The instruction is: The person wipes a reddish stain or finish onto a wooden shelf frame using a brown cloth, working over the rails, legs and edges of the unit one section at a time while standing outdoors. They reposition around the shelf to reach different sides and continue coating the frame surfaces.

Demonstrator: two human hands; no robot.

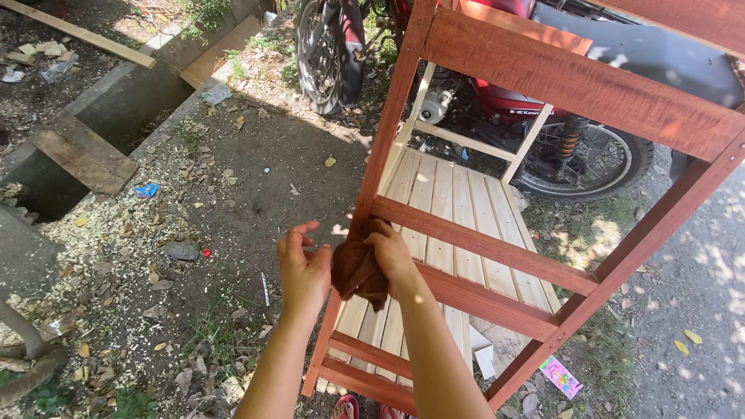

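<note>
While right hand [394, 260] fingers clutch the brown rag [358, 270], left hand [303, 271] seemingly touches it.

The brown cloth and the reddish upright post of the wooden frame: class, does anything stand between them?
Nothing visible does. The right hand presses the brown cloth directly against the upright post, while the left hand touches the cloth's other side.

Brown rag [358, 270] on a reddish-brown frame [497, 248] with pale slats [454, 202]

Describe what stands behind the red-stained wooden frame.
A red motorcycle stands behind the wooden frame; both wheels show, but the frame's boards cover its upper middle.
</note>
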